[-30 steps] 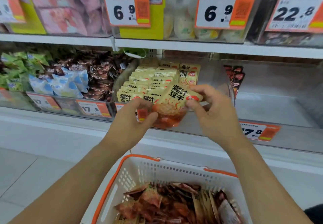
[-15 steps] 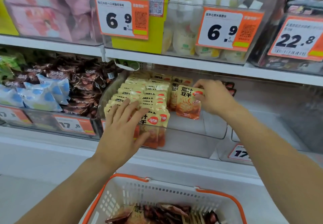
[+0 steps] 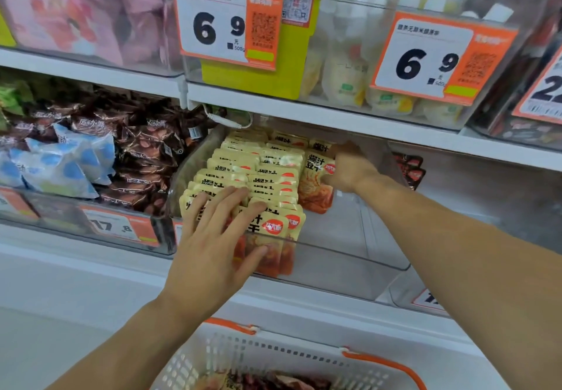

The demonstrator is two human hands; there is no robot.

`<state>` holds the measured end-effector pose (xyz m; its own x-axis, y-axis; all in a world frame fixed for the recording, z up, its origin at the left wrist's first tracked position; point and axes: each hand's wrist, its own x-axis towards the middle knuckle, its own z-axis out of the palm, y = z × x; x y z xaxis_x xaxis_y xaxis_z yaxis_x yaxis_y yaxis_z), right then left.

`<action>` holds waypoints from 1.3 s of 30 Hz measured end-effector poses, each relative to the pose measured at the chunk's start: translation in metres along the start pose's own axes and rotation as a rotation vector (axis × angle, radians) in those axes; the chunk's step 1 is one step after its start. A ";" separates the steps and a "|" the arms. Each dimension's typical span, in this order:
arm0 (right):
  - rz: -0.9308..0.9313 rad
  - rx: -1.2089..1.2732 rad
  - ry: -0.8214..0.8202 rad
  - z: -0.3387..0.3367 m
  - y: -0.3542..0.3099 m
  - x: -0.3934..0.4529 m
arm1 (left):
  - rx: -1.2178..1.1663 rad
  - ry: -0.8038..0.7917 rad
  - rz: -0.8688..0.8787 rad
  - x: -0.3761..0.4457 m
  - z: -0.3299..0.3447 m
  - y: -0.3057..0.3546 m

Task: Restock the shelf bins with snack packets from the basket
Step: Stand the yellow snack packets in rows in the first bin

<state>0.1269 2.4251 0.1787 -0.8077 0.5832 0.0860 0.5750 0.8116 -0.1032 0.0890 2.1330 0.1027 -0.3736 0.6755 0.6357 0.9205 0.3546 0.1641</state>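
The left hand (image 3: 209,253) lies flat with fingers spread across the front of the rows of yellow snack packets (image 3: 243,173), its thumb against the clear front wall of the bin (image 3: 349,256) and holding nothing. The right hand (image 3: 349,170) reaches deeper into that same clear bin, fingers curled round one packet (image 3: 316,183), which stands upright just beside the right-hand row, its orange lower half showing below the yellow top. The rest of the bin to the right of the packets shows its bare floor.

Below both forearms, at the bottom of the view, sits the white basket (image 3: 273,356) with orange handles, and some reddish packets (image 3: 273,382) lie in its bottom.

The neighbouring bin to the left holds brown wrappers (image 3: 143,158) and blue-and-white bags (image 3: 60,167). On the shelf above, two orange-edged price tags reading 6.9 (image 3: 225,21) hang on clear bins, one holding pale pouches (image 3: 343,73), and pink packs (image 3: 76,9) fill the bin at the far left.
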 end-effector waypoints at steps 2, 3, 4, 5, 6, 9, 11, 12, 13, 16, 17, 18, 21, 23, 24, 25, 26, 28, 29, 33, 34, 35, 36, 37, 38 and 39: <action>-0.012 -0.019 0.008 0.003 0.000 0.002 | -0.016 0.010 0.009 -0.002 0.001 -0.001; -0.018 -0.035 0.014 0.004 0.000 0.002 | -0.020 0.012 0.012 -0.002 0.002 -0.002; -0.024 -0.051 0.013 0.005 0.000 0.003 | -0.020 0.011 0.014 -0.003 0.002 -0.002; -0.031 -0.060 0.015 0.006 -0.001 0.003 | -0.016 0.007 0.016 -0.003 0.002 -0.003; -0.034 -0.062 0.020 0.006 -0.002 0.003 | -0.010 0.000 0.020 -0.004 0.001 -0.003; -0.033 -0.080 0.081 0.009 -0.003 0.004 | 0.000 -0.019 0.024 -0.004 -0.001 -0.003; -0.023 -0.082 0.111 0.011 -0.001 0.005 | -0.015 -0.008 -0.002 -0.003 -0.002 0.000; -0.012 -0.062 0.119 0.012 0.000 0.005 | -0.032 0.005 -0.020 -0.002 -0.002 0.002; -0.001 -0.034 0.122 0.014 0.001 0.005 | -0.049 0.019 -0.036 -0.001 -0.002 0.005; -0.008 0.034 0.128 0.018 0.004 0.005 | -0.067 0.047 -0.056 0.001 0.002 0.011; -0.020 0.040 0.132 0.018 0.005 0.006 | -0.064 0.055 -0.060 0.002 0.003 0.012; -0.030 0.036 0.137 0.019 0.005 0.006 | -0.059 0.060 -0.066 0.002 0.005 0.013; -0.025 -0.020 0.167 0.018 0.005 0.008 | -0.035 0.057 -0.078 0.003 0.007 0.013; 0.012 -0.060 0.194 0.020 0.003 0.008 | -0.032 0.053 -0.075 0.003 0.008 0.012; 0.035 -0.079 0.213 0.020 0.002 0.008 | -0.034 0.054 -0.073 0.003 0.008 0.012; 0.058 -0.096 0.235 0.021 0.001 0.009 | -0.036 0.057 -0.069 0.003 0.008 0.011; 0.079 -0.101 0.255 0.022 0.001 0.010 | -0.037 0.061 -0.064 0.003 0.008 0.011; 0.100 -0.076 0.274 0.025 0.001 0.011 | -0.036 0.070 -0.056 0.003 0.009 0.009; 0.103 -0.055 0.280 0.026 0.001 0.011 | -0.033 0.076 -0.054 0.003 0.010 0.009; 0.114 0.062 0.274 0.033 0.003 0.011 | -0.019 0.096 -0.046 0.005 0.013 0.010; 0.105 0.100 0.271 0.033 0.003 0.011 | -0.019 0.095 -0.042 0.006 0.014 0.010; 0.095 0.134 0.268 0.033 0.004 0.010 | -0.019 0.094 -0.039 0.006 0.014 0.009; 0.090 0.150 0.257 0.032 0.004 0.009 | -0.020 0.092 -0.038 0.006 0.014 0.009; 0.091 0.153 0.244 0.030 0.004 0.008 | -0.021 0.091 -0.036 0.006 0.014 0.008; 0.098 0.141 0.227 0.028 0.004 0.007 | -0.025 0.088 -0.036 0.006 0.014 0.008; 0.106 0.131 0.214 0.024 0.004 0.005 | -0.028 0.082 -0.037 0.006 0.013 0.008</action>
<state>0.1223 2.4301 0.1544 -0.6901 0.6699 0.2738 0.6219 0.7424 -0.2490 0.0931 2.1481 0.0977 -0.3974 0.6065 0.6886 0.9096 0.3592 0.2085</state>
